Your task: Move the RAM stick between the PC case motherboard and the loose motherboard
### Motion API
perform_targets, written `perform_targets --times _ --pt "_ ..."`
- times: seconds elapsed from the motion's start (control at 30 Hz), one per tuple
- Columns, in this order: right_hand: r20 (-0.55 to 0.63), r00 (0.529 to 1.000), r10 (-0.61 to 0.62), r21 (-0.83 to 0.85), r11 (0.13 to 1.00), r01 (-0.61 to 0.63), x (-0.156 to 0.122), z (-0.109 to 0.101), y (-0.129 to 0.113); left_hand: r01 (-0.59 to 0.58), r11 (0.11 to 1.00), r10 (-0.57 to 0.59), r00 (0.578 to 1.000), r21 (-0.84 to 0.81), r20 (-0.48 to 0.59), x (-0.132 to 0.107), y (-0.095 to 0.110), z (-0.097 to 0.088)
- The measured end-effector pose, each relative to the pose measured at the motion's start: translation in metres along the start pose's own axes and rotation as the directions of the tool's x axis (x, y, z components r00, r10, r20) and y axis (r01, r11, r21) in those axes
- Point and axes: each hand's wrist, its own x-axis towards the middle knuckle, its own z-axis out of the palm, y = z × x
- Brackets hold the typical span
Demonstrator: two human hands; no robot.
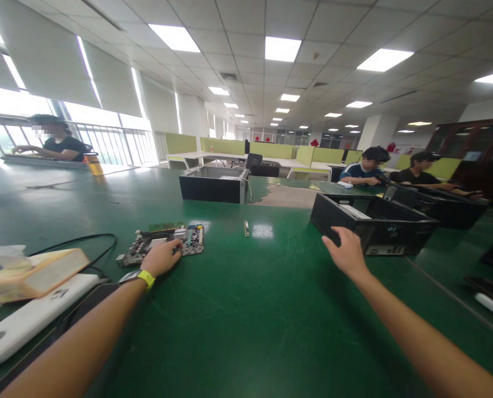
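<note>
A motherboard [192, 239] lies on the green tabletop to the left, with several slots and ports showing. My left hand [162, 258], with a yellow-banded watch [141, 276] at the wrist, has its fingers curled onto the board's near edge; the fingertips are partly hidden. On the right, my right hand [346, 250] is open, thumb and fingers apart, with nothing in it. It hovers at the near left corner of a black computer case [381, 235], and I cannot tell whether it touches the case. Between the hands and farther off lies a small RAM stick [247, 229].
Another black case [213, 188] stands at the far middle. At left are a tissue box [51, 271], a white power strip [35, 315] and a black cable [76, 236]. Other people [366, 168] sit around the table; another case [441, 205] stands at right.
</note>
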Motion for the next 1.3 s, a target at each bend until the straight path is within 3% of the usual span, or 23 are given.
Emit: perform_targets --times 0.1,0.23,0.5,0.6,0.73,0.87,1.03,1.17,1.3 --pt "0.033 0.999 0.042 -0.209 0.977 -0.034 0.043 -0.016 0.028 -0.004 1.0 0.004 1.0 0.01 -0.01 0.0 -0.001 0.001" --pt "0.167 0.975 0.145 -0.385 0.92 -0.071 0.074 -0.03 0.061 -0.013 1.0 0.014 1.0 0.028 -0.025 -0.002 0.0 0.001" --pt "0.254 0.918 0.306 -0.526 0.84 -0.134 0.107 -0.036 0.1 -0.044 0.999 0.046 0.997 0.02 -0.066 -0.005 -0.002 0.003" --pt "0.295 0.909 0.295 -0.534 0.84 -0.099 0.113 -0.035 0.106 -0.049 0.999 0.05 0.997 0.007 -0.057 -0.005 -0.003 0.004" --pt "0.253 0.94 0.228 -0.535 0.842 -0.06 0.107 -0.032 0.105 -0.007 0.999 0.006 0.999 -0.044 -0.032 -0.002 -0.005 0.003" --pt "0.169 0.972 0.164 -0.537 0.842 -0.049 0.092 -0.031 0.092 0.065 0.99 -0.069 0.997 -0.127 -0.027 0.001 -0.005 -0.001" --pt "0.079 0.993 0.089 -0.493 0.869 -0.038 0.063 -0.028 0.055 0.081 0.996 -0.089 0.972 -0.045 -0.215 0.005 0.006 -0.006" --pt "0.012 0.999 0.038 -0.458 0.889 -0.028 0.024 -0.031 0.004 0.011 0.998 -0.032 0.942 -0.065 -0.334 0.01 0.037 -0.02" --pt "0.067 0.997 -0.03 -0.421 0.905 0.055 -0.029 -0.048 -0.064 -0.143 0.977 0.076 0.923 -0.155 -0.377 0.014 0.086 -0.049"
